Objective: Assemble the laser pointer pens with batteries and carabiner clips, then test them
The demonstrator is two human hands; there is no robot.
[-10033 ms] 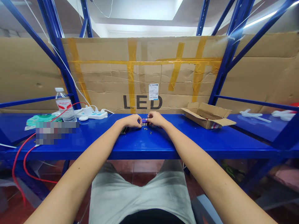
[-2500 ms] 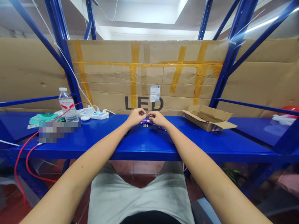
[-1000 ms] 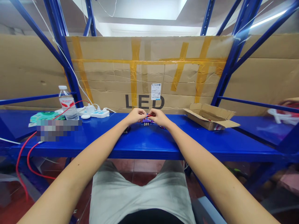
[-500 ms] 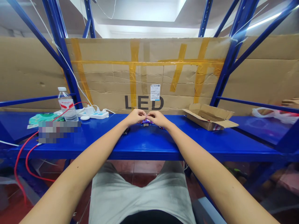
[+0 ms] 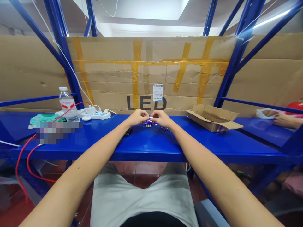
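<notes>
My left hand and my right hand meet above the middle of the blue table. Both are closed in a pinch, fingertips almost touching, on something tiny and pale that I cannot make out. Just below the fingertips lies a small cluster of shiny purple cylinders with silvery ends. Beside my right wrist, partly hidden by it, are small coloured pieces. A small black object lies by my left wrist, half covered by the forearm.
An open cardboard box stands at the right. On the left are a water bottle, a green packet, a white power strip and red cables. Another person's hand shows at the far right.
My fingertips have parted slightly, showing a bit of the pale thing between them. At the far right the other person's hand has moved lower, and a red object shows there.
</notes>
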